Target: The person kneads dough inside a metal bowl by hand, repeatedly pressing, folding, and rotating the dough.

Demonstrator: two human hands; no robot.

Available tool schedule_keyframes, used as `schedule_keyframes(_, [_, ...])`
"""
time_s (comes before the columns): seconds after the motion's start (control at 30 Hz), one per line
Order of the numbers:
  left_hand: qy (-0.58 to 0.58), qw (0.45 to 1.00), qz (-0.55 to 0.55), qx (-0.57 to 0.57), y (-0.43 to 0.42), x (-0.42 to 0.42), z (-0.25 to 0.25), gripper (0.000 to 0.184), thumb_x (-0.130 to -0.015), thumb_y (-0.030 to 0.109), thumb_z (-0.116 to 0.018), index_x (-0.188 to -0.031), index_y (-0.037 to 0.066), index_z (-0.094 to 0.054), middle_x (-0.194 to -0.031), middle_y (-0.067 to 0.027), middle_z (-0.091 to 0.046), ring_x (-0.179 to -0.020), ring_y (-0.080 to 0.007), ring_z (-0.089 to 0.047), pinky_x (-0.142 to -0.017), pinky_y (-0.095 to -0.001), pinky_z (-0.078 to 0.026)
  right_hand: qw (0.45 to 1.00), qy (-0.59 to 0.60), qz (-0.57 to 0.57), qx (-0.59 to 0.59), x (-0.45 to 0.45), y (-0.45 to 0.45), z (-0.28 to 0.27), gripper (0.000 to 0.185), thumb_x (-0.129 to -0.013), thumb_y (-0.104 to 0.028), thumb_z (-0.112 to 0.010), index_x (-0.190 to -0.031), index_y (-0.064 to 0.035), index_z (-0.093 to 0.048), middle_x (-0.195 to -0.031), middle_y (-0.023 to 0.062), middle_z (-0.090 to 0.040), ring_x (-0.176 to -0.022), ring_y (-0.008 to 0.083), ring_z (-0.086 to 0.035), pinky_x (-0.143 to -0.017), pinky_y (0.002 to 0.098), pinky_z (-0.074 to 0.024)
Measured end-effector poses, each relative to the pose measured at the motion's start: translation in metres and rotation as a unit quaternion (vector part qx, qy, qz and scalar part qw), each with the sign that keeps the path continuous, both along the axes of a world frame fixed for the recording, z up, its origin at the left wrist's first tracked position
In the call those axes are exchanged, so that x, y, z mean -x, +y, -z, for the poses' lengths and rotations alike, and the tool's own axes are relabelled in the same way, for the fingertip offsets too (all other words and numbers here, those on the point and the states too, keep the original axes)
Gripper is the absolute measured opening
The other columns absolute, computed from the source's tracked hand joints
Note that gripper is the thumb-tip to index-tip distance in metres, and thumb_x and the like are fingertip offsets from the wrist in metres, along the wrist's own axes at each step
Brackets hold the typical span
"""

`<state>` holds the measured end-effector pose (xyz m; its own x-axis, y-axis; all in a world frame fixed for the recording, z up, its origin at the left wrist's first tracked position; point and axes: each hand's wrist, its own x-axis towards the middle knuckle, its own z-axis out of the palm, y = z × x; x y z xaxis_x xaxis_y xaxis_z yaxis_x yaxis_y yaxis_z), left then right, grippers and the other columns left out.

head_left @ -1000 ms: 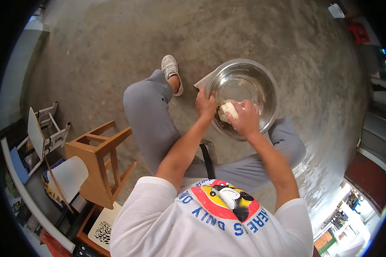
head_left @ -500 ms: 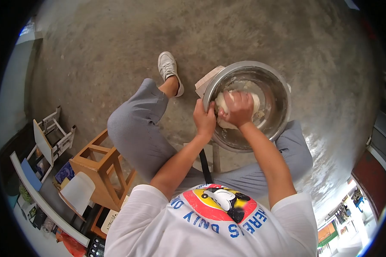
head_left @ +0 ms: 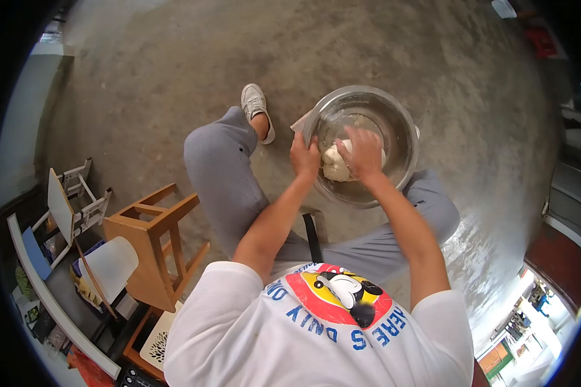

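Observation:
A lump of pale dough lies in a large metal bowl. My left hand grips the bowl's left rim, thumb on the inside. My right hand is on top of the dough, its fingers curled over the far side and the thumb apart on the left part. The hand hides part of the dough, and the fingertips are slightly blurred. Small dough scraps and smears cling to the bowl's inner wall.
The bowl stands between my legs, above a pale flat item that is mostly hidden. To the left are a wooden stool on its side, a white seat and a folding step stool. Concrete floor stretches ahead.
The dough shows more on its left side and looks more bunched up. My right hand has loosened from a tighter press, thumb now apart. Bowl and hands sit slightly differently as the view shifted.

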<state>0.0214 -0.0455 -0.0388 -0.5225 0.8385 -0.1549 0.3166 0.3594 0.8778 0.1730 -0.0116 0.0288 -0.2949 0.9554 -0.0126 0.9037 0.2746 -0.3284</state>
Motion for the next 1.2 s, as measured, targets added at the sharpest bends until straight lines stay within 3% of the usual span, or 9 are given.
schedule_keyframes(0.13, [0.019, 1.0, 0.009, 0.01, 0.0, 0.001, -0.001, 0.025, -0.089, 0.016, -0.069, -0.1, -0.001, -0.054, -0.092, -0.0268, -0.065, -0.09, -0.0484, -0.061, -0.075, -0.0479, -0.047, 0.994, 0.017, 0.077, 0.08, -0.001, -0.047, -0.002, 0.042, -0.081, -0.036, -0.063, -0.115, -0.011, -0.064, -0.124, 0.0135, -0.059, -0.121, 0.0327, -0.052, -0.108, 0.0527, -0.0342])
schedule_keyframes(0.37, [-0.018, 1.0, 0.017, 0.004, -0.002, -0.001, 0.003, 0.023, -0.091, 0.015, -0.068, -0.103, 0.0, -0.055, -0.091, -0.0227, -0.062, -0.085, -0.0439, -0.057, -0.075, -0.0474, -0.046, 0.985, 0.006, -0.12, -0.127, 0.005, -0.035, 0.05, 0.046, -0.071, -0.038, -0.063, -0.109, -0.0118, -0.064, -0.12, 0.014, -0.061, -0.121, 0.0333, -0.054, -0.106, 0.0553, -0.0369])
schedule_keyframes(0.53, [-0.021, 1.0, 0.019, -0.009, -0.001, -0.002, -0.005, 0.021, -0.092, 0.013, -0.068, -0.097, -0.001, -0.053, -0.081, -0.0206, -0.059, -0.071, -0.0343, -0.054, -0.069, -0.0404, -0.046, 0.986, 0.016, -0.128, -0.102, 0.017, 0.016, 0.065, 0.042, -0.07, -0.038, -0.062, -0.101, -0.0093, -0.065, -0.098, 0.014, -0.062, -0.095, 0.0319, -0.059, -0.09, 0.0501, -0.0439])
schedule_keyframes(0.6, [-0.036, 0.999, 0.02, -0.007, 0.001, -0.003, -0.005, 0.022, -0.091, 0.013, -0.067, -0.099, 0.0, -0.053, -0.087, -0.0233, -0.06, -0.081, -0.0439, -0.056, -0.071, -0.0467, -0.046, 0.987, 0.009, -0.129, -0.098, 0.018, 0.032, 0.068, 0.038, -0.069, -0.037, -0.062, -0.095, -0.0099, -0.065, -0.09, 0.0126, -0.062, -0.086, 0.0304, -0.059, -0.084, 0.0484, -0.0448])
schedule_keyframes(0.7, [-0.014, 1.0, 0.021, 0.0, 0.0, -0.003, -0.01, 0.023, -0.091, 0.015, -0.067, -0.101, 0.0, -0.053, -0.093, -0.0252, -0.061, -0.088, -0.0488, -0.058, -0.073, -0.0507, -0.046, 0.991, 0.012, -0.091, -0.094, 0.023, 0.054, 0.075, 0.03, -0.073, -0.036, -0.061, -0.089, -0.0114, -0.064, -0.083, 0.0108, -0.064, -0.081, 0.0292, -0.06, -0.079, 0.0472, -0.0448])
schedule_keyframes(0.87, [0.014, 1.0, 0.01, 0.011, 0.005, 0.001, -0.009, 0.026, -0.091, 0.019, -0.066, -0.105, 0.0, -0.054, -0.099, -0.0266, -0.064, -0.094, -0.0493, -0.059, -0.078, -0.053, -0.046, 0.994, -0.09, -0.034, 0.059, 0.038, 0.06, 0.055, 0.043, -0.093, -0.048, -0.056, -0.108, -0.0088, -0.062, -0.103, 0.0122, -0.07, -0.103, 0.0289, -0.064, -0.097, 0.0508, -0.0408])
schedule_keyframes(0.97, [-0.004, 1.0, 0.015, 0.013, 0.004, 0.001, -0.001, 0.028, -0.091, 0.02, -0.066, -0.106, 0.0, -0.055, -0.101, -0.027, -0.065, -0.096, -0.0493, -0.06, -0.079, -0.0536, -0.046, 0.996, 0.003, -0.091, -0.023, 0.012, 0.022, 0.019, 0.045, -0.094, -0.047, -0.058, -0.113, -0.0067, -0.062, -0.109, 0.0127, -0.068, -0.108, 0.0284, -0.061, -0.1, 0.0512, -0.0394])
schedule_keyframes(1.1, [0.013, 1.0, 0.011, 0.026, 0.003, 0.002, 0.002, 0.029, -0.091, 0.019, -0.068, -0.109, 0.0, -0.056, -0.101, -0.0271, -0.065, -0.097, -0.0486, -0.061, -0.08, -0.0521, -0.047, 0.997, 0.029, -0.041, 0.064, -0.027, -0.027, -0.002, 0.043, -0.084, -0.031, -0.063, -0.12, -0.008, -0.061, -0.108, 0.0137, -0.061, -0.105, 0.0335, -0.055, -0.101, 0.0489, -0.037])
schedule_keyframes(1.2, [0.023, 0.999, 0.008, 0.032, 0.005, 0.001, 0.004, 0.031, -0.09, 0.016, -0.069, -0.113, 0.0, -0.057, -0.1, -0.0267, -0.068, -0.096, -0.047, -0.064, -0.079, -0.0492, -0.049, 0.994, 0.058, -0.049, -0.076, -0.035, -0.064, 0.007, 0.045, -0.072, -0.025, -0.063, -0.114, -0.0094, -0.063, -0.109, 0.0114, -0.057, -0.102, 0.033, -0.052, -0.1, 0.0493, -0.0377])
